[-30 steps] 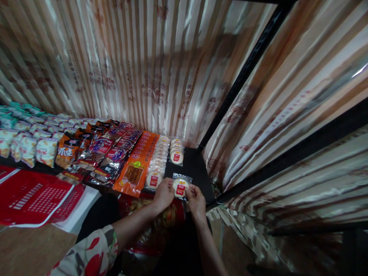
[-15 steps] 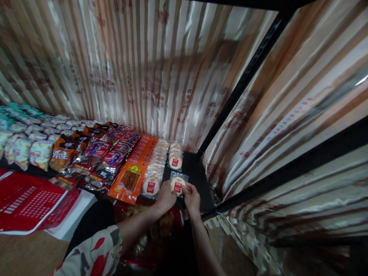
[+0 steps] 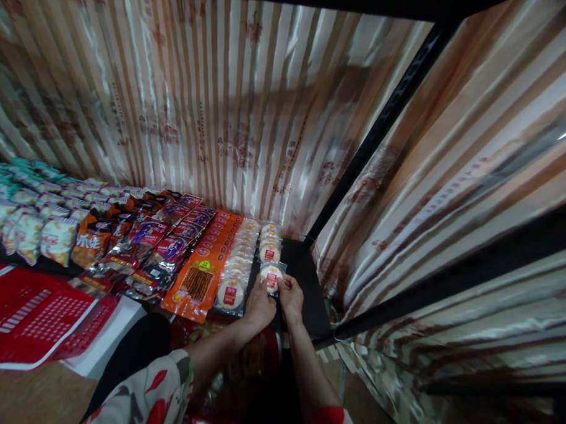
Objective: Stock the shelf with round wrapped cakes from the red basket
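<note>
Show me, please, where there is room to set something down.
The flat black shelf is bare at its right end, bordered by the right hand, a short row of round white wrapped snacks and a slanting black post; leftward, a longer such row and a flat orange packet crowd it.

A round, whitish packet (image 3: 268, 273) in a clear wrapper (image 3: 283, 268) is showing its printed face upward, its red label (image 3: 271, 281) sitting low. It is being held by both sides over a black shelf (image 3: 306, 282), its far edge reaching the nearest of a row of matching packets (image 3: 269, 244).
</note>
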`<state>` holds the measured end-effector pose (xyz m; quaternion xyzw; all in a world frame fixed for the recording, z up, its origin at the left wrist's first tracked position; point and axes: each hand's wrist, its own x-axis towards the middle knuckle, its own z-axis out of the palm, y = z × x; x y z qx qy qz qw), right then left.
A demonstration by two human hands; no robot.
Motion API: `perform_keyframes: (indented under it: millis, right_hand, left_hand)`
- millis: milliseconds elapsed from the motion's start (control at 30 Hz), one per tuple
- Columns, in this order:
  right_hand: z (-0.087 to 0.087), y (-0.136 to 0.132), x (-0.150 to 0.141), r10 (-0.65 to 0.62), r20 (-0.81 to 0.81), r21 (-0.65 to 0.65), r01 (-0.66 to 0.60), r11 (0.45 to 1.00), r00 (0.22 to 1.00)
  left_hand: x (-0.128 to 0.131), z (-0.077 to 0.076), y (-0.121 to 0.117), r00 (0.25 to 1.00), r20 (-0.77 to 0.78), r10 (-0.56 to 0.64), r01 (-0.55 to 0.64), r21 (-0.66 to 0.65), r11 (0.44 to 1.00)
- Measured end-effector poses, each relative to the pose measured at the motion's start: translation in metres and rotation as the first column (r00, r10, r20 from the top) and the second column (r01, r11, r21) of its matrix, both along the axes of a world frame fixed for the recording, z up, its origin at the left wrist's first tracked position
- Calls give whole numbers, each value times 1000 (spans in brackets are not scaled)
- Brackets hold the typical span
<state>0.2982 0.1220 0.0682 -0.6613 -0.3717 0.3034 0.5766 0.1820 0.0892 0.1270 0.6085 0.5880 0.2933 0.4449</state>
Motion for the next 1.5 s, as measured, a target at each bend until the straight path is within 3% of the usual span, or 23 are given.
perform_keyframes:
  millis: [333,767,1033,1233,1500]
  right_hand:
    - [2,27,3,-31,169,13,30,999,985]
    - [2,49,-3,-63,214,-33,72,997,975]
    - [1,53,-6,-69,280,-19,77,997,957]
    - [-3,52,-8,-46,276,-16,52,999,960]
    - [-9,34,-14,-115,357,33,111,993,927]
  left_hand:
    - [8,-7,25,1000,-19,5,-5,-3,1000]
    - [10,-8,44,999,-39,27,-26,12,1000]
    - [12,-5,45,999,-11,44,-44,20,999]
    - [13,-3,45,995,-92,29,-29,2,1000]
    - [13,16,32,987,-162,20,-18,11,1000]
